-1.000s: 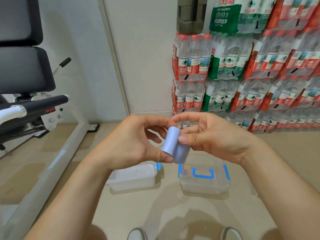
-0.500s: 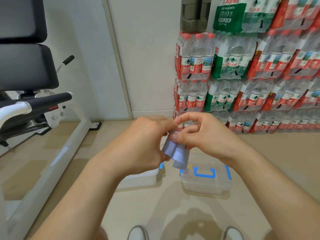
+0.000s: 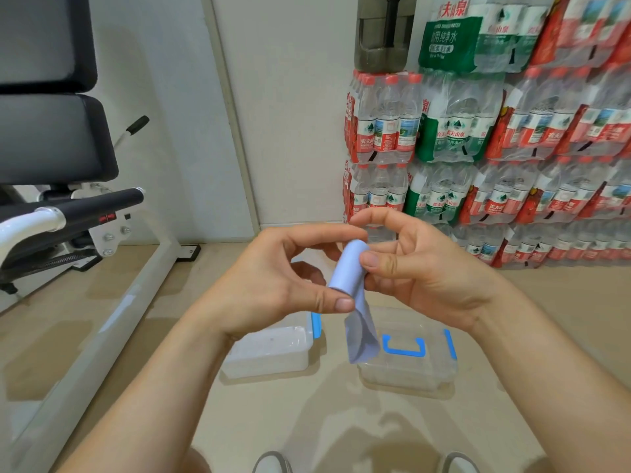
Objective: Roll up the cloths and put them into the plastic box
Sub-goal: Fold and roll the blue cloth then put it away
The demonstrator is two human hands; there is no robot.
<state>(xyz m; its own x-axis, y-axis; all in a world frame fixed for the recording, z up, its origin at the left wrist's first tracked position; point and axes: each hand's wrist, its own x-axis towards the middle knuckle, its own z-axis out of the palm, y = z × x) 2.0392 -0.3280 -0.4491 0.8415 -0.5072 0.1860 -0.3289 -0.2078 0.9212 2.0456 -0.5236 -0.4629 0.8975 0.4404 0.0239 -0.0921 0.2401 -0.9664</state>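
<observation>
Head view: cloth [image 3: 347, 268] is in the air between both hands, over the floor [image 3: 307, 421], above the gap between the plastic box [image 3: 273, 339] and what looks like its blue-handled lid [image 3: 409, 377]. Left hand [image 3: 273, 288] pinches the roll's lower end, thumb in front and fingers curled behind. Right hand [image 3: 430, 278] grips the upper half, thumb pressed on the side; my guess is that stops the wrap springing open. Index arches clear above. Held high, I judge, so the unrolled tail hangs free and feeds straight. Roll's long axis is steep: top end tips away and right, bottom end toward me. Tail drops from the bottom. Rolling not finished.
</observation>
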